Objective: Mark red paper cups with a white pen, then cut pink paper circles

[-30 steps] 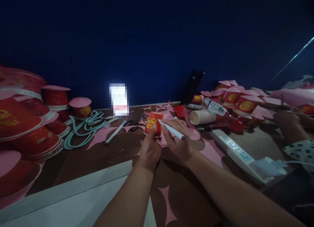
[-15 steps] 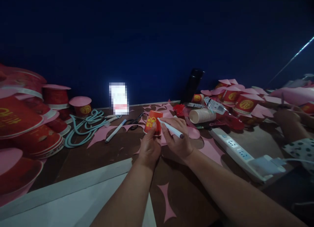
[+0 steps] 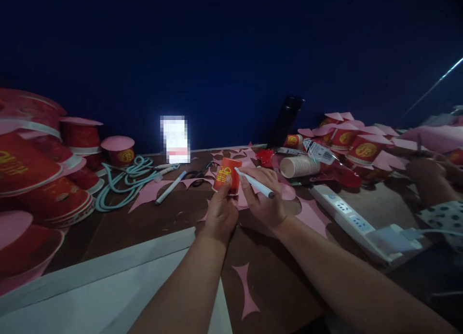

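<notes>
Upside down in my left hand (image 3: 221,211) is a red paper cup (image 3: 231,172) with yellow lettering, my thumb lying across its front. My right hand (image 3: 265,201) pinches a white marker pen (image 3: 257,183). Its dark end points down towards me, and its tip is at the cup's right side; whether it touches, I cannot tell. Beneath and behind the hands lie pink paper offcuts (image 3: 250,155). To the left, black-handled scissors (image 3: 198,177) and a second marker (image 3: 170,187) rest on the brown table.
Red cups with pink paper discs (image 3: 117,151) pile up at left and right. A blue-green cable (image 3: 119,187), a lit screen (image 3: 176,139), stacked paper cups (image 3: 299,167), a black bottle (image 3: 285,122) and a power strip (image 3: 347,218) surround my hands. Another person's hand (image 3: 423,175) is far right.
The cup has turned slightly in my left hand, and the marker tip has shifted a little right and lower on it. The whole view has moved slightly.
</notes>
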Demonstrator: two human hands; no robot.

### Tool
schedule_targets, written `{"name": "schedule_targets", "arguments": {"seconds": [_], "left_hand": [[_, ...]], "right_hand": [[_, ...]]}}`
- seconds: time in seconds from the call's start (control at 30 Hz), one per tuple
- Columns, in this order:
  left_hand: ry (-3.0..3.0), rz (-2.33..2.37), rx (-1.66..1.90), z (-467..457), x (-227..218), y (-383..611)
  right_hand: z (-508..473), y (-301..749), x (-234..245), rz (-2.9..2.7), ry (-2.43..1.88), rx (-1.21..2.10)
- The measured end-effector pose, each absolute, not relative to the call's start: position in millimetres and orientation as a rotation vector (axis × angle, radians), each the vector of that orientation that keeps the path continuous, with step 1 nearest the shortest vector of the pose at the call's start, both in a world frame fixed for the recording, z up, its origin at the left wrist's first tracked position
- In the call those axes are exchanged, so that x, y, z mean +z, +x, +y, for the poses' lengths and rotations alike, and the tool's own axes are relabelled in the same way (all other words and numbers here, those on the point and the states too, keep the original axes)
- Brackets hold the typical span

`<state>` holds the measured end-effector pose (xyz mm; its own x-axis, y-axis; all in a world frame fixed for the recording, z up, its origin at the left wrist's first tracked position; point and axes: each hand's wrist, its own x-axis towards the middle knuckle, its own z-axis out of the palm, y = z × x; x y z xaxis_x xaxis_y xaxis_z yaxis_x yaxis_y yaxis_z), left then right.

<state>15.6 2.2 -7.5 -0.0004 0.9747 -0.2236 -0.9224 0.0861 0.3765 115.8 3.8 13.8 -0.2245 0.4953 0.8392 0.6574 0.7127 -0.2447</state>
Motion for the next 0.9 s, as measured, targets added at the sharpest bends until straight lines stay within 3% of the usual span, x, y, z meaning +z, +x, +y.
{"name": "schedule_targets", "arguments": {"seconds": [0.9], "left_hand": [[0.107, 0.459, 1.490, 4.8, -13.7, 10.6]], "right_hand": [[3.7, 112.0, 14.2, -1.924, -0.860, -0.265]]}}
